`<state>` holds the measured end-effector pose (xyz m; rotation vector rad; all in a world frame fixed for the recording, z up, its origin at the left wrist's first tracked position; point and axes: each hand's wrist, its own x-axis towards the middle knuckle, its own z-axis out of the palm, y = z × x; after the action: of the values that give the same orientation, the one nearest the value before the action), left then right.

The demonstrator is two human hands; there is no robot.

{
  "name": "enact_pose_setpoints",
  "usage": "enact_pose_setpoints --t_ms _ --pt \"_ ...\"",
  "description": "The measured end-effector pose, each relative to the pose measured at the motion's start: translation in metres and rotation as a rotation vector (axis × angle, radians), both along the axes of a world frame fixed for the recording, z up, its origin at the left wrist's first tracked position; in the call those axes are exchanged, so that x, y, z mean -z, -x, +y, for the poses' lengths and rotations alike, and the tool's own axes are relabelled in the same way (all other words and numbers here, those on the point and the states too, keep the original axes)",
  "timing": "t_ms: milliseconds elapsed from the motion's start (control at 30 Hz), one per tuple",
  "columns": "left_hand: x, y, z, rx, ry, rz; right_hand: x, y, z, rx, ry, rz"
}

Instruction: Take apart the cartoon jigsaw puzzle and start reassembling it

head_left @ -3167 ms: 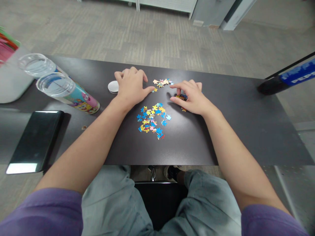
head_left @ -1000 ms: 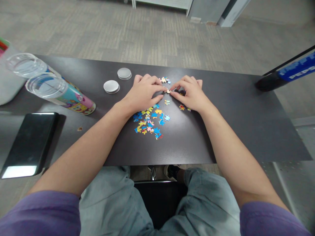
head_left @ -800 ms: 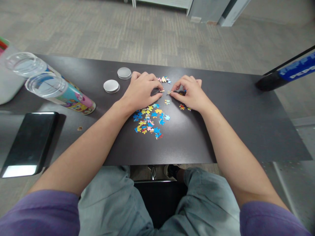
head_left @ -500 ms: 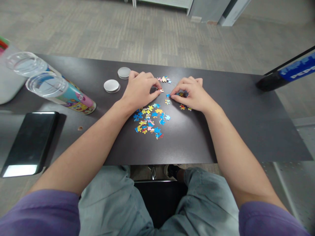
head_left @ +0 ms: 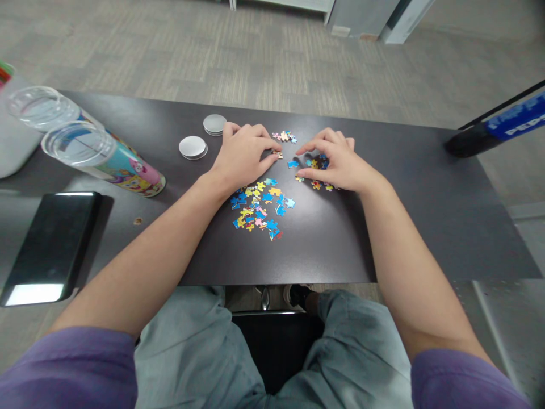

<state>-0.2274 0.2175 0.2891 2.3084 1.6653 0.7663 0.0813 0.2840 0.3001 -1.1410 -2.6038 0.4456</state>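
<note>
My left hand (head_left: 246,150) is closed, its thumb and forefinger pinching a small pale jigsaw piece (head_left: 278,155) just above the desk. My right hand (head_left: 332,159) has thumb and forefinger spread apart and holds nothing. Its thumb tip is by a small jigsaw piece, and the palm partly hides a group of colourful pieces (head_left: 315,185). A blue jigsaw piece (head_left: 293,164) lies on the desk between the hands. Nearer me is a loose heap of blue and yellow jigsaw pieces (head_left: 259,207). A small cluster of pinkish pieces (head_left: 284,136) sits beyond my fingers.
Two clear-topped tubes with cartoon prints (head_left: 123,165) stand on the left of the dark desk (head_left: 434,216). Near them lie a black phone-like device (head_left: 53,247) and round pale lids (head_left: 192,147). A dark bottle with a blue label (head_left: 485,133) is at far right.
My right thumb and forefinger have parted, letting go of the blue jigsaw piece. A small piece below it has shifted right, beside my thumb. My left hand stays nearly still.
</note>
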Motion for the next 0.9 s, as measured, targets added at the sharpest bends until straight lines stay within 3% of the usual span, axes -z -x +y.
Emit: enact_pose_setpoints --t_ms 133,367,567,900 --pt "-0.002 0.002 0.0 -0.009 0.003 -0.009 -0.005 -0.013 0.008 0.04 -0.012 0.011" --pt "-0.006 0.003 0.0 -0.017 0.039 -0.021 -0.003 -0.003 0.002 -0.087 -0.012 0.004" --pt "-0.01 0.006 0.002 -0.034 0.062 -0.047 0.001 -0.012 0.009 0.008 -0.115 0.02" --pt "-0.019 0.016 0.004 -0.129 0.079 -0.062 0.004 0.024 -0.014 -0.071 -0.101 0.006"
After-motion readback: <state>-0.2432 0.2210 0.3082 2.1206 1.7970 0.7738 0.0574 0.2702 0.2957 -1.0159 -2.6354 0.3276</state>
